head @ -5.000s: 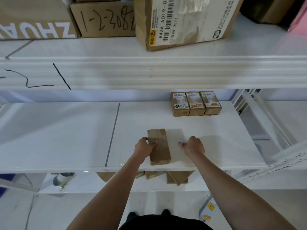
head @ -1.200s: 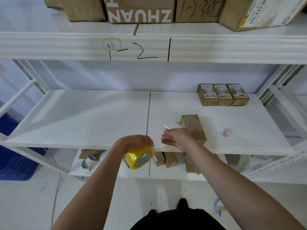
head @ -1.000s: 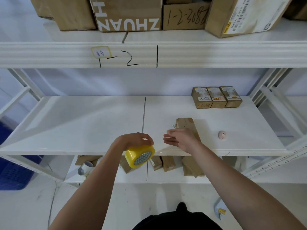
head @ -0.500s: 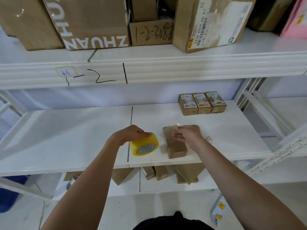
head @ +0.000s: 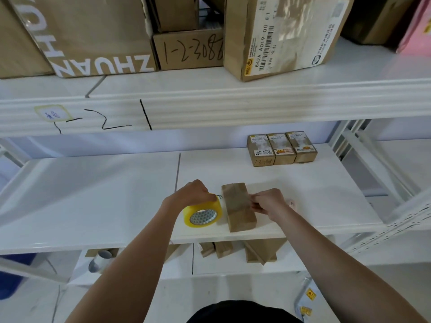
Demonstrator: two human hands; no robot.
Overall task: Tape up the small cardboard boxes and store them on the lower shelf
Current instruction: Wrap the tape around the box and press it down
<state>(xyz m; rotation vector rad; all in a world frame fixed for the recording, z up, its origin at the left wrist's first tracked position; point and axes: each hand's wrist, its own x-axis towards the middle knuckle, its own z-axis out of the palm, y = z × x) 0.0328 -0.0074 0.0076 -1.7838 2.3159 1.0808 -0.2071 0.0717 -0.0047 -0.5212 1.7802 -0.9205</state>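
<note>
1. Right now, seen from my head camera, the small cardboard box (head: pixel 238 206) lies flat near the front edge of the middle shelf (head: pixel 93 194), its long axis running away from me toward the back wall.
2. My left hand (head: pixel 191 194) has a closed grip over the top of the yellow tape roll (head: pixel 202 214), which sits just beside the box's left face, with its open core facing me.
3. My right hand (head: pixel 268 202) is at the box's right edge, fingers curled in a narrow pinch; I judge it holds the free end of clear tape (head: pixel 235 199) stretched across the box top, though the film is too faint to be sure.
4. So the box lies between my two hands, the tape crossing its short axis. The next pull should draw the strip down over the right side while the roll stays low on the left.
5. Farther back on the same shelf, three labelled small boxes (head: pixel 281 148) stand in a row, well apart from my work.
6. Below, the lower shelf (head: pixel 291 266) already carries several brown boxes (head: pixel 256 252); this one has to go there once sealed.
</note>
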